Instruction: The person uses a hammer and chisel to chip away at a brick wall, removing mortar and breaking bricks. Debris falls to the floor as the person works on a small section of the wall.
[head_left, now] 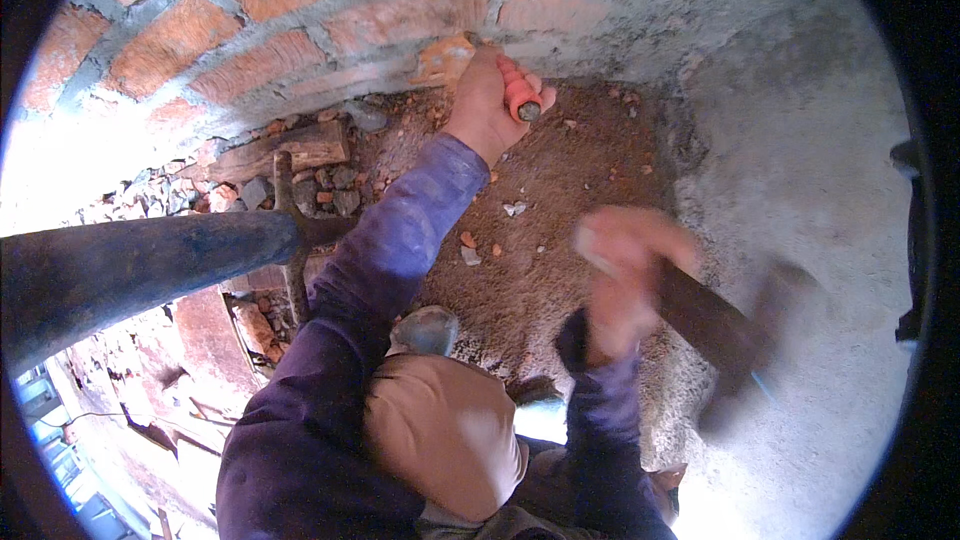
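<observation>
My left hand (484, 105) is wrapped round a chisel (529, 111) with an orange-red grip. Its metal butt end points back toward me, and its far end is at the foot of the brick wall (405, 20), beside a chipped orange patch (443, 58). On the right, my right hand (630, 255) grips the handle of a hammer (708, 322). Both hand and hammer are smeared by motion. The hammer head is out to the right, over the grey cement surface, apart from the chisel.
A thick dark pole (150, 265) with a rod across its end juts in from the left. Beyond it lie a wooden block (285, 152) and stones. Brown dirt (540, 190) with small chips is below my hands. A grey cement wall (820, 170) bounds the right.
</observation>
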Motion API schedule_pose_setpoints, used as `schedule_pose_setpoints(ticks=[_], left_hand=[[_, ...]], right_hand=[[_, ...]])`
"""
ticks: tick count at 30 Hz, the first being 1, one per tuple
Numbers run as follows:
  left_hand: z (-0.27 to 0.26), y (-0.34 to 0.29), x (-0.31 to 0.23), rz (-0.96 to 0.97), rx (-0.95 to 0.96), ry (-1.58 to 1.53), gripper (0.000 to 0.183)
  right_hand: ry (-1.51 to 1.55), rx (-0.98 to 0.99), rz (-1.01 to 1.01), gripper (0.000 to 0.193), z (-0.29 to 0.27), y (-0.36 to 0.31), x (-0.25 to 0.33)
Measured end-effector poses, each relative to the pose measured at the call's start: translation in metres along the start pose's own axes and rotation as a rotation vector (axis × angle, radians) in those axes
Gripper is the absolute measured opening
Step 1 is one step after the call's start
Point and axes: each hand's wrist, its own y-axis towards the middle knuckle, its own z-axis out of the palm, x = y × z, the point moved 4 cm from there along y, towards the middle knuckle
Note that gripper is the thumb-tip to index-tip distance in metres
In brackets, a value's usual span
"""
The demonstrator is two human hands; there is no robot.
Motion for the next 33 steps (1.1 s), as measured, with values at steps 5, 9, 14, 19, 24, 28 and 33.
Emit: schedule_pose_setpoints(ticks=[5, 9, 14, 19, 24, 28, 33], left_hand=[[0.001, 0.007, -0.004, -0.066, 0.202, -0.049, 0.019], [-0.005, 0.008, -0.001, -0.009, 0.138, -0.114, 0.018], [-0.007, 0.016, 0.006, -0.055, 0.071, -0.069, 0.019], [0.000, 0.028, -0.001, 0.163, 0.313, 0.213, 0.016], [-0.006, 0.024, 0.012, -0.069, 0.121, -0.039, 0.014], [-0.004, 0.020, 0.002, -0.009, 0.110, -0.137, 0.014], [0.003, 0.026, -0.004, 0.076, 0.199, -0.056, 0.015]], right_hand=[[-0.352, 0.367, 0.581, 0.007, 0.025, -0.036, -0.092], [-0.070, 0.145, 0.469, 0.010, -0.007, -0.038, -0.038], [0.236, 0.056, -0.402, 0.009, -0.023, -0.002, 0.059], [-0.351, 0.127, 0.102, 0.014, 0.033, 0.010, -0.037], [-0.164, 0.229, 0.485, 0.015, 0.015, -0.022, -0.059], [-0.018, 0.010, 0.011, 0.007, -0.026, -0.004, 0.029], [-0.022, -0.021, -0.216, 0.013, 0.005, 0.015, 0.031]])
